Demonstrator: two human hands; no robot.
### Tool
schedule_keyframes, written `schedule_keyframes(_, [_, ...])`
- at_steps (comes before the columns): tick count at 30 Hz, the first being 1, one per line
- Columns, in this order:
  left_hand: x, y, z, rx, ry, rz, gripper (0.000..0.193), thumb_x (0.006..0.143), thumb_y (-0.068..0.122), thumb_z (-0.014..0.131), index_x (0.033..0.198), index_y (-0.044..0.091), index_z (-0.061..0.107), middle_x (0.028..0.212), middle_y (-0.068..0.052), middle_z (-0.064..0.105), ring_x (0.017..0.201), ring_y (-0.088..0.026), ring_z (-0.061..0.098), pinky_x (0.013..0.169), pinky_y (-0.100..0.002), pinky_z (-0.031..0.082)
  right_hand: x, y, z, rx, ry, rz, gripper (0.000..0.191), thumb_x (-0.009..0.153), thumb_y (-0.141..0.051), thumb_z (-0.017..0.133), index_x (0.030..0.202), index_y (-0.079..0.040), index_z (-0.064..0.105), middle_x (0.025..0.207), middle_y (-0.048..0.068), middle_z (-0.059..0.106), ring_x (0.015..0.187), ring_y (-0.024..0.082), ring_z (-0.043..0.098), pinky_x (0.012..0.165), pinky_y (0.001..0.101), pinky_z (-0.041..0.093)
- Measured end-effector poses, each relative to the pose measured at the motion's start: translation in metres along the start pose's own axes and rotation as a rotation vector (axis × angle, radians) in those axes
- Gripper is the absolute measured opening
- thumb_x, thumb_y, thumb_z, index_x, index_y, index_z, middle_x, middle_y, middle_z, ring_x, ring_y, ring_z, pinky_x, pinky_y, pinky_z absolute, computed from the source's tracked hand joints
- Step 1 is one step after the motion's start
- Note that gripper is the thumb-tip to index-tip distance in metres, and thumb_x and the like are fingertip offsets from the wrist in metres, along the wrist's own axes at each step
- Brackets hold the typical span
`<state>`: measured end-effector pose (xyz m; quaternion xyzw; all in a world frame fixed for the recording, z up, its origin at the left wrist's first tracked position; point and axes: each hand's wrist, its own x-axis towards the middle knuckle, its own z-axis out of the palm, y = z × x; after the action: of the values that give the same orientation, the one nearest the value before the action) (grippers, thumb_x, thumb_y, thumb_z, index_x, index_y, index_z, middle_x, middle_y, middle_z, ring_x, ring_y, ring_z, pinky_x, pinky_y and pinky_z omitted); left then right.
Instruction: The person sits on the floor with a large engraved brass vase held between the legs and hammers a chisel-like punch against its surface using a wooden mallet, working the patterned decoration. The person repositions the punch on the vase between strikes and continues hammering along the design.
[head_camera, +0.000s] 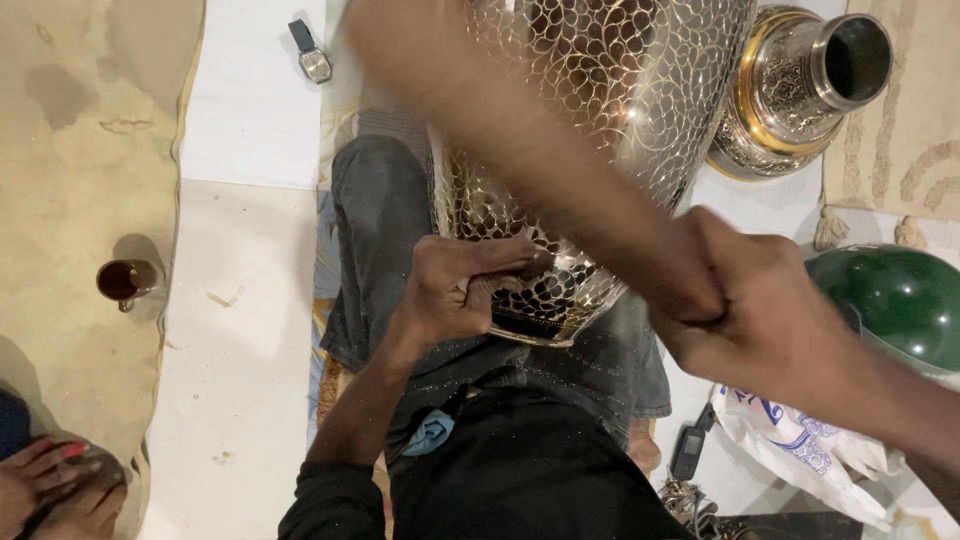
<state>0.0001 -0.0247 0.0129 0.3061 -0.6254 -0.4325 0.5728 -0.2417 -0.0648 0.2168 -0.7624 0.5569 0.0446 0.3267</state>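
Bare floor (250, 330) lies open left; brass vase (800, 85) crowds right.

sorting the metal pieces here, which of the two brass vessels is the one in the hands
The big pierced brass vessel on the lap; the left hand grips its rim. The solid engraved vase lies untouched behind.

Warm overhead light, glare on the brass vase (600, 110), right hand (740, 300) motion-blurred.

The floor (250, 330) is pale white tile, lit evenly from above. Left of it lies a tan, stained mat (80, 150), with a small cup of dark liquid (125, 281) at the mat's edge. Beyond the floor's upper right corner, a beige patterned rug (905, 130) with tassels shows.
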Motion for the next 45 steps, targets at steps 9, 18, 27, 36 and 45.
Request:
schedule_keyframes(9, [-0.006, -0.017, 0.004, 0.043, -0.016, 0.001, 0.041, 0.085, -0.016, 0.045, 0.107, 0.005, 0.073, 0.086, -0.009, 0.078, 0.071, -0.014, 0.077, 0.070, -0.026, 0.071, 0.002, -0.012, -0.009, -0.460, -0.143, -0.047, 0.035, 0.071, -0.015, 0.078, 0.093, -0.008, 0.052, 0.056, 0.012, 0.063, 0.046, 0.028, 0.063, 0.049, 0.0437, 0.051])
schedule_keyframes(18, [0.013, 0.007, 0.003, -0.422, 0.277, -0.014, 0.038, 0.093, -0.011, 0.063, 0.126, 0.006, 0.065, 0.092, -0.011, 0.078, 0.081, -0.015, 0.079, 0.073, -0.029, 0.070, 0.006, 0.012, 0.017, 0.113, 0.249, -0.032, 0.038, 0.068, -0.011, 0.083, 0.102, 0.002, 0.069, 0.058, 0.011, 0.066, 0.046, 0.014, 0.061, 0.044, 0.0307, 0.049])
schedule_keyframes(27, [0.017, 0.006, 0.003, 0.020, 0.047, -0.031, 0.034, 0.098, -0.014, 0.049, 0.122, 0.002, 0.068, 0.106, -0.014, 0.078, 0.086, -0.019, 0.081, 0.075, -0.029, 0.071, 0.005, 0.019, 0.018, 0.150, 0.219, 0.013, 0.043, 0.067, -0.013, 0.084, 0.106, -0.001, 0.073, 0.060, 0.008, 0.068, 0.048, 0.010, 0.061, 0.047, 0.0287, 0.050])
schedule_keyframes(36, [0.018, -0.009, -0.003, 0.016, -0.024, 0.019, 0.036, 0.096, -0.013, 0.049, 0.120, 0.004, 0.069, 0.118, -0.019, 0.075, 0.095, -0.024, 0.081, 0.078, -0.029, 0.072, 0.009, 0.016, -0.003, 0.149, 0.088, -0.084, 0.052, 0.073, -0.011, 0.078, 0.122, 0.000, 0.065, 0.069, 0.008, 0.075, 0.051, 0.012, 0.070, 0.047, 0.0274, 0.055])
schedule_keyframes(45, [0.012, -0.011, -0.002, 0.071, -0.034, -0.047, 0.042, 0.090, -0.015, 0.050, 0.126, -0.002, 0.067, 0.109, -0.018, 0.077, 0.093, -0.025, 0.080, 0.077, -0.031, 0.071, 0.014, 0.009, -0.014, -0.079, 0.009, 0.054, 0.026, 0.072, -0.010, 0.076, 0.086, -0.003, 0.055, 0.060, 0.010, 0.060, 0.050, 0.022, 0.063, 0.045, 0.0387, 0.052])
